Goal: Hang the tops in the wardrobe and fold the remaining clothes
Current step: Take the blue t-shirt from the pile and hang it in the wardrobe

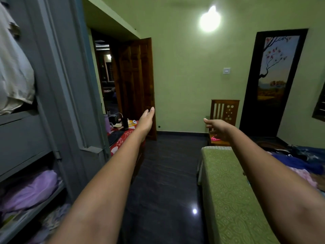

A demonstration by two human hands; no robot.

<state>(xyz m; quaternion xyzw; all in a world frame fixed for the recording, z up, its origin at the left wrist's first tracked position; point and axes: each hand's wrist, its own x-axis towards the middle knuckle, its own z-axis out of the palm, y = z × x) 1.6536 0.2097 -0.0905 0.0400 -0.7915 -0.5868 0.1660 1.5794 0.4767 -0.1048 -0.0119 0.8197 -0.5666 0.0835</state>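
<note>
Head view: left hand (146, 118) and right hand (217, 126) empty, fingers relaxed; soft, light clothes (297, 164) at right edge, best gripped by shoulders.

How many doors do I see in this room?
2. An open wooden door stands at the doorway left of centre, and a dark door with a painted tree scene is in the right wall. The grey wardrobe's own doors are not counted.

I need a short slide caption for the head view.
Both empty hands, left and right, reach forward between the wardrobe and the bed.
</note>
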